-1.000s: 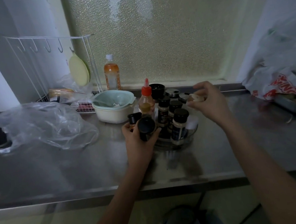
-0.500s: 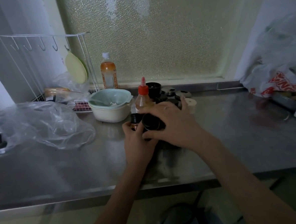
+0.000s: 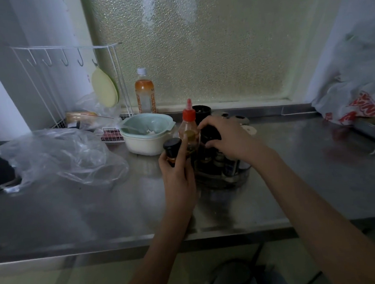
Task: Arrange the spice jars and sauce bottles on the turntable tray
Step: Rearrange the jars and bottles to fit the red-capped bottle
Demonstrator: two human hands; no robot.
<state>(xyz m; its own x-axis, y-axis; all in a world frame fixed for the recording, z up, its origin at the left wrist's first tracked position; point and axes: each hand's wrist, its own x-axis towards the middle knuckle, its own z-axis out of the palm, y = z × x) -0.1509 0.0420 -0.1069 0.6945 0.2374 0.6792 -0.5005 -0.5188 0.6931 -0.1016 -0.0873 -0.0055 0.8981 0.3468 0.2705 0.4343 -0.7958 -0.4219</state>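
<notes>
- We hold a small dark-capped jar [image 3: 172, 150] upright in our left hand [image 3: 178, 175], just at the left edge of the turntable tray [image 3: 225, 179]; we judge it is kept off to the side, ready to go in once a gap opens among the others.
- The left fingers [image 3: 183, 150] are wrapped around the jar's body below the cap, closed on it, with one finger stretched up along its right side (it nearly touches the sauce bottle [image 3: 189, 130] with the red nozzle).
- Our right hand [image 3: 228, 139] reaches over the tray from the right and cups the black lid of a jar [image 3: 210, 136] standing in the cluster. The fingers curl down around that lid, clamped on it as far as we can tell, though the hand hides the far side.
- We read this grip from above as the way to shift or turn a jar in a crowded tray without knocking its neighbours; the spice jars [image 3: 225, 163] under the wrist stand upright and packed close.
- The tray sits on the steel surface [image 3: 98, 208], just right of the pale bowl [image 3: 147, 136] and in front of the frosted window.
- A few lids and small things lie behind the tray, too dim to name.
- The task looks well along (most jars are already aboard).
</notes>
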